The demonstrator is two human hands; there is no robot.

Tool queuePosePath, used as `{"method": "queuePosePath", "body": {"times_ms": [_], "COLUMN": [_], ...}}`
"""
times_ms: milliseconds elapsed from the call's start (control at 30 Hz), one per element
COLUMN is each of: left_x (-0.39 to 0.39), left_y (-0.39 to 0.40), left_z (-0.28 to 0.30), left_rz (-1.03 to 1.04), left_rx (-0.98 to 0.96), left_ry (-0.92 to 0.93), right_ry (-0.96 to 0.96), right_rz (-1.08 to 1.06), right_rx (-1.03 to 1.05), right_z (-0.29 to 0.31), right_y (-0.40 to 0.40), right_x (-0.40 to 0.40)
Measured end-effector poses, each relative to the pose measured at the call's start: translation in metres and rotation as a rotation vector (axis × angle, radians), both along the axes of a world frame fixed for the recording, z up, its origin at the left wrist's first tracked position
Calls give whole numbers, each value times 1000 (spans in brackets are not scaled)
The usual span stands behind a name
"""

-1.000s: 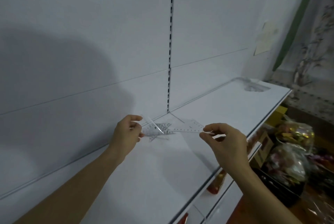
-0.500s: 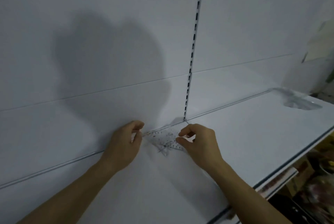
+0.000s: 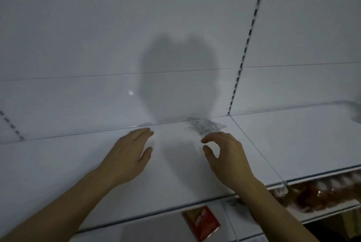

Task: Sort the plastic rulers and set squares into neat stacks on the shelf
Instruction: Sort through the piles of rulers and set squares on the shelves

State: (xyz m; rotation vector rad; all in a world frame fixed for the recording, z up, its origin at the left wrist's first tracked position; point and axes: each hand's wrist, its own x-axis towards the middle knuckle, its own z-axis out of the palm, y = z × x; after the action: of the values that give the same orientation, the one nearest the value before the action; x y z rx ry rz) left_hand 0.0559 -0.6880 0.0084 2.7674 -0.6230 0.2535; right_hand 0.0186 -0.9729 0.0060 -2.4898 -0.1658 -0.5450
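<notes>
White shelf spans the view, backed by a white panel wall with a slotted upright running down to the shelf's rear edge. Both hands sit low over the shelf, apart from each other and holding nothing. The left hand lies palm down with its fingers straight and together. The right hand has loosely curved fingers, thumb and forefinger parted. A clear set-square stack lies flat against the back edge, just beyond the right fingertips; it looks untouched, though blur makes that hard to confirm. Below, a red packet sits on a lower shelf.
</notes>
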Motion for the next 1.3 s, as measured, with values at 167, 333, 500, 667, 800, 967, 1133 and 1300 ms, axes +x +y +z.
{"method": "queuePosePath", "body": {"times_ms": [167,333,500,667,800,967,1133,1300], "left_x": [-63,-135,-193,-203,-181,-148,-120,-97], "left_y": [94,205,299,385,461,549,593,610], "left_z": [4,13,14,15,14,6,-7,-12], "left_rz": [221,497,735,811,721,634,522,485], "left_rx": [129,136,129,123,143,80,0,-11], "left_ry": [22,31,84,95,101,29,49,1], "right_ry": [80,68,63,47,36,122,216,205], "right_rz": [253,559,779,882,851,828,684,558], "right_rx": [-111,-233,-312,-367,-381,-399,-475,-496], "right_z": [11,28,32,31,30,26,15,6], "right_y": [93,210,325,421,488,576,636,650], "right_x": [-2,-3,-10,-11,4,21,28,39]}}
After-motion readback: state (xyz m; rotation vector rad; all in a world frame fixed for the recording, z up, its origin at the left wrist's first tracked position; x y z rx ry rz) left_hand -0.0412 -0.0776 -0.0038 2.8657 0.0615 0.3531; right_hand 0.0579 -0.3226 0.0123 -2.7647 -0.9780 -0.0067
